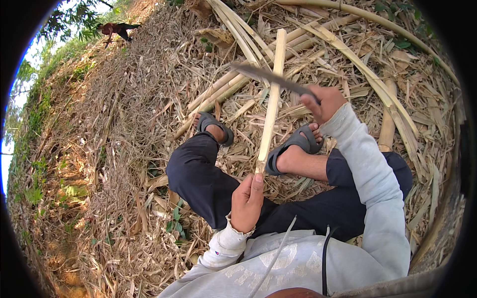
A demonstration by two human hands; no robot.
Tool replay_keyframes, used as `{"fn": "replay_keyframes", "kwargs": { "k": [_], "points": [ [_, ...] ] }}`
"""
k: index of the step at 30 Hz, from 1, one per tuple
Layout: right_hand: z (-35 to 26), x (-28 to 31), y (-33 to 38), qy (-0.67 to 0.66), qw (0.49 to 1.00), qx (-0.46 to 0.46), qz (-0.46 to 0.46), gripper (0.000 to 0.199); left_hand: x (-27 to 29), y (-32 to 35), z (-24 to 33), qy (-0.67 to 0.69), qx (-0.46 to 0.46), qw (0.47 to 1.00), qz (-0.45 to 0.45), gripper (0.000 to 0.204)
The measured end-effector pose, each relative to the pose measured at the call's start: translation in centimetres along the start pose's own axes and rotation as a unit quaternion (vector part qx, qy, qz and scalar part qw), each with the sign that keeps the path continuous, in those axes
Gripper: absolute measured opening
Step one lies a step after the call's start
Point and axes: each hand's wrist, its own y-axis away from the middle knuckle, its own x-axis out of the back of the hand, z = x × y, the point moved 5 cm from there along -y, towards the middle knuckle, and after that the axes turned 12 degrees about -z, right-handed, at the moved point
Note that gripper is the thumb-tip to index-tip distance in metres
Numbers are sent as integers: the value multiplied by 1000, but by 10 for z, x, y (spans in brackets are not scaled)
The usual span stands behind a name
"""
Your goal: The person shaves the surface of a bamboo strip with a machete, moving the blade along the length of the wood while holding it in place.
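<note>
My left hand (pixel 247 202) is closed round the near end of a pale split bamboo strip (pixel 272 107), thumb on top. The strip stretches away from me between my feet, its far end above the litter. In my right hand (pixel 324 105) is the handle of a long dark machete (pixel 278 79), the handle mostly hidden by the fingers. The blade points to the left and crosses over the strip towards its far end. Whether blade and strip touch, I cannot tell.
Bamboo poles (pixel 218 97) lie crosswise beyond my feet, with split strips (pixel 367 72) on the right and more strips (pixel 241 30) at the top. Dry leaves and shavings (pixel 139 124) cover the ground. My sandalled feet (pixel 214 128) flank the strip. Another person (pixel 117 31) is far off at upper left.
</note>
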Motion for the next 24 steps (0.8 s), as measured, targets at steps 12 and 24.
{"fn": "replay_keyframes", "kwargs": {
  "k": [12,24],
  "points": [
    [43,15,-10,-28,995,-96,31,75,-13,-1,1,68,21,997,-27,39],
    [79,-29,-4,-278,906,-314,-51,68,-11,0,2,213,126,963,-105,49]
  ]
}}
